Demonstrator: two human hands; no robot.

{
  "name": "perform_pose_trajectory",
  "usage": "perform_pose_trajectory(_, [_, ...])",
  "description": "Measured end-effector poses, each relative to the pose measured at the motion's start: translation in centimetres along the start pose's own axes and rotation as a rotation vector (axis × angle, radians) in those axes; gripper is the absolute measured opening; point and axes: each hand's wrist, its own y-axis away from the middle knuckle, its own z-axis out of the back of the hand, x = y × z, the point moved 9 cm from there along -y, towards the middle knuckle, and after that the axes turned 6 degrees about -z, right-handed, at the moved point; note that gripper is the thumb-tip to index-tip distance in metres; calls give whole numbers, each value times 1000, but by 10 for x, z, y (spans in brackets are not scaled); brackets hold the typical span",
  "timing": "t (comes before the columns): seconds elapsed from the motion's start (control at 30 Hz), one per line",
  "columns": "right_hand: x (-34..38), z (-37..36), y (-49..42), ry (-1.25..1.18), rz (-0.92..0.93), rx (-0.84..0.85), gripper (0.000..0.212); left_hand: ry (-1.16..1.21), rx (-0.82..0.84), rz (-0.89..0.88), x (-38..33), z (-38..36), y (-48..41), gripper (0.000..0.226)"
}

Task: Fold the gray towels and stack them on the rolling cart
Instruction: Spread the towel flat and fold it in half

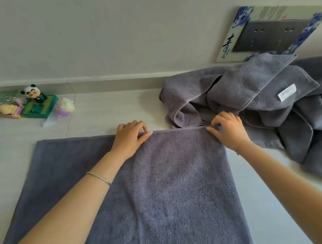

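Gray towel (160, 179) flat on pale surface (98, 114); right part seemingly doubled over, layer edge hard to read; left hand (130, 138) and right hand (228, 130) both pinch far hem, fingers curled over it; judged early stage, first fold at most; heap of unfolded gray towels (259, 96) just beyond right hand; rolling cart not in view; nothing stacked as far as shown
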Motion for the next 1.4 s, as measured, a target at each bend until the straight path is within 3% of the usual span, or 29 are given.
perform_pose_trajectory(0.13, [-3,-12,1,107,11,68,27,-122,-123,32,21,1,12,26])
perform_pose_trajectory(0.33, [-1,-14,-8,-6,-11,167,24,-186,-254,72,21,7,23,24])
perform_pose_trajectory(0.4, [-3,-1,-6,-146,-85,96,19,-178,-282,99,15,10,27,29])
perform_pose_trajectory(0.5, [11,26,20,-230,-157,-154,17,-114,-330,21,-27,18,44,34])
perform_pose_trajectory(0.6, [77,6,75,-291,-93,-148,28,-108,-272,-3,-55,5,91,42])
perform_pose_trajectory(0.77, [173,-67,135,-197,45,24,46,-224,-1,220,-25,-45,136,61])
perform_pose_trajectory(0.9, [146,-75,127,-82,-20,62,52,-252,46,253,-20,-50,129,62])
perform_pose_trajectory(1.23, [-22,-45,142,-79,-364,108,72,-254,36,399,19,-34,153,75])
perform_pose_trajectory(1.33, [-13,-32,154,-87,-350,44,70,-219,32,454,4,-36,167,76])
perform_pose_trajectory(1.4, [24,-27,169,-124,-269,-6,62,-213,31,313,-42,-48,173,72])
